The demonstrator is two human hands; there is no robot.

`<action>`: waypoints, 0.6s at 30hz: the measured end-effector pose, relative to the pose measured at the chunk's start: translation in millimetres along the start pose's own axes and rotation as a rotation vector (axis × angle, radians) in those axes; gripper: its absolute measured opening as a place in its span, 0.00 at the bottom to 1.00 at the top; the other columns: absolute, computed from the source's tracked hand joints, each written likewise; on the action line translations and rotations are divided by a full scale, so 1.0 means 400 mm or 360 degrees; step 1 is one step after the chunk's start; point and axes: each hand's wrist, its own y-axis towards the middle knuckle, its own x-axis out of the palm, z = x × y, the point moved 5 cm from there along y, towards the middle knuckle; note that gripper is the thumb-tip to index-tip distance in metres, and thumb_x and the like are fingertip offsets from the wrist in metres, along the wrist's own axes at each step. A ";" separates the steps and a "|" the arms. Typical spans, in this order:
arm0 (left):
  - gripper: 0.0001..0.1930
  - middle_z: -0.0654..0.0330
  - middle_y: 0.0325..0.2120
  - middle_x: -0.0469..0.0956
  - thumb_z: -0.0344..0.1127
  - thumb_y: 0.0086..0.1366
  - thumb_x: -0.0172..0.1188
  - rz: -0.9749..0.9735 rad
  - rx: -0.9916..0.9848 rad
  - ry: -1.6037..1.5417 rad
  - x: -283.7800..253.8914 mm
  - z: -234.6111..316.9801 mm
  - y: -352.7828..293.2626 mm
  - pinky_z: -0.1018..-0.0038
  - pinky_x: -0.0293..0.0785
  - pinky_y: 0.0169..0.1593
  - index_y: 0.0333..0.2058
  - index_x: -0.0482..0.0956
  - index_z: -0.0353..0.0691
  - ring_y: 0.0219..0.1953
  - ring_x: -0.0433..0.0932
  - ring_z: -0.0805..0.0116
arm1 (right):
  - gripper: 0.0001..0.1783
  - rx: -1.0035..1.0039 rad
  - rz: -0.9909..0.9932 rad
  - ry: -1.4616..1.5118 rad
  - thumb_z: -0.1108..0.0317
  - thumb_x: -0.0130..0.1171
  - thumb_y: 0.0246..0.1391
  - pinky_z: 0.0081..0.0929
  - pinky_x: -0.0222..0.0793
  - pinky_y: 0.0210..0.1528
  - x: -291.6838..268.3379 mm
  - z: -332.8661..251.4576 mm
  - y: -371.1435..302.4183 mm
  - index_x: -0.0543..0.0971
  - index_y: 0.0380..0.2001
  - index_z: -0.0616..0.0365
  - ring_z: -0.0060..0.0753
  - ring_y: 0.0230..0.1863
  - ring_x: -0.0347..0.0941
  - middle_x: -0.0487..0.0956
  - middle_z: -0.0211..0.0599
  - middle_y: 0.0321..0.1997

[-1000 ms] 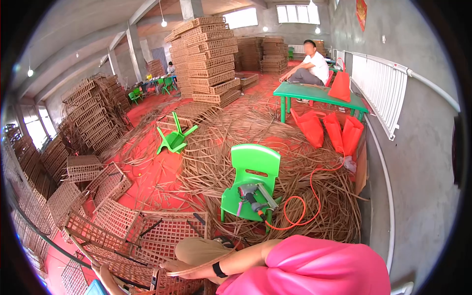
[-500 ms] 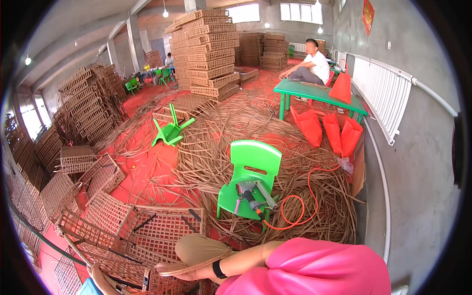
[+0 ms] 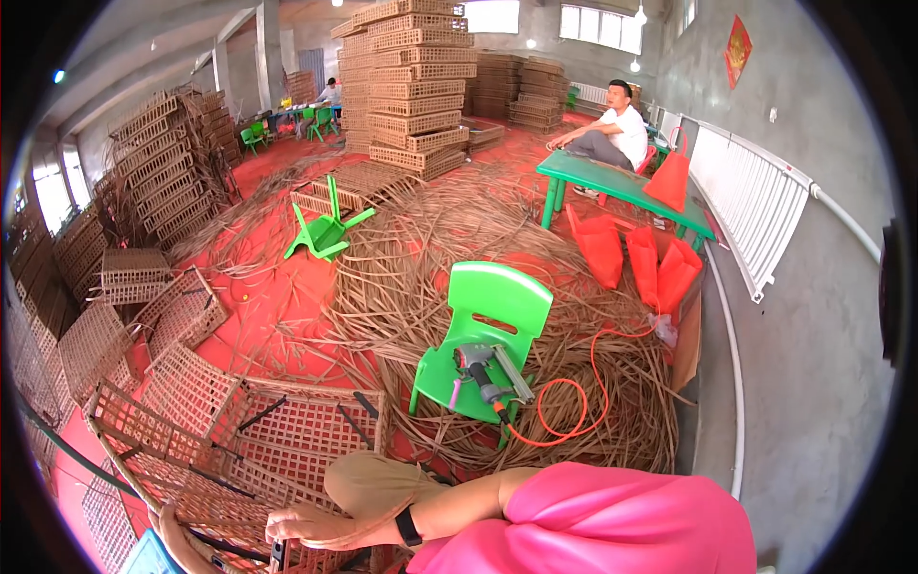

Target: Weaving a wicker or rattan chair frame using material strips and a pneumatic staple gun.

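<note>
My right hand, with a black band at its wrist, is at the rim of a brown woven basket by my lap. Its fingers are bent down around a thin flat brown strip, which curves back beneath the wrist. A small dark metal piece stands upright just below the fingertips. At the lower left edge, my left hand shows only as a tan shape near the basket's outer rim. Its fingers cannot be made out.
A green chair holds a nail gun with an orange air hose. Loose strips cover the red floor. A fallen green chair, stacked baskets, a green table and a seated person are beyond.
The view has shifted a little. My right hand has moved left and up along the basket, its fingers now showing more. My left hand has dropped lower and is harder to see.
</note>
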 end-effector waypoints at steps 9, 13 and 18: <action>0.33 0.56 0.46 0.77 0.26 0.58 0.58 0.0017 -0.0022 -0.0025 -0.017 -0.017 0.013 0.72 0.75 0.42 0.64 0.68 0.32 0.39 0.76 0.69 | 0.25 -0.0171 0.0059 -0.0202 0.49 0.46 0.68 0.34 0.56 0.33 0.000 -0.007 0.001 0.70 0.29 0.63 0.28 0.29 0.57 0.64 0.33 0.24; 0.33 0.56 0.45 0.77 0.26 0.58 0.58 0.0017 -0.0026 -0.0034 -0.018 -0.015 0.023 0.72 0.75 0.42 0.64 0.68 0.32 0.39 0.76 0.69 | 0.25 -0.0234 0.0057 -0.0157 0.49 0.46 0.68 0.34 0.57 0.34 0.003 -0.017 -0.004 0.71 0.29 0.63 0.30 0.29 0.58 0.64 0.34 0.24; 0.32 0.56 0.45 0.77 0.26 0.58 0.59 -0.0001 -0.0036 -0.0056 -0.009 -0.015 0.034 0.72 0.75 0.42 0.64 0.68 0.32 0.38 0.76 0.69 | 0.26 -0.0279 0.0033 -0.0191 0.48 0.46 0.67 0.34 0.59 0.36 0.002 -0.016 -0.005 0.74 0.32 0.64 0.31 0.30 0.61 0.67 0.36 0.27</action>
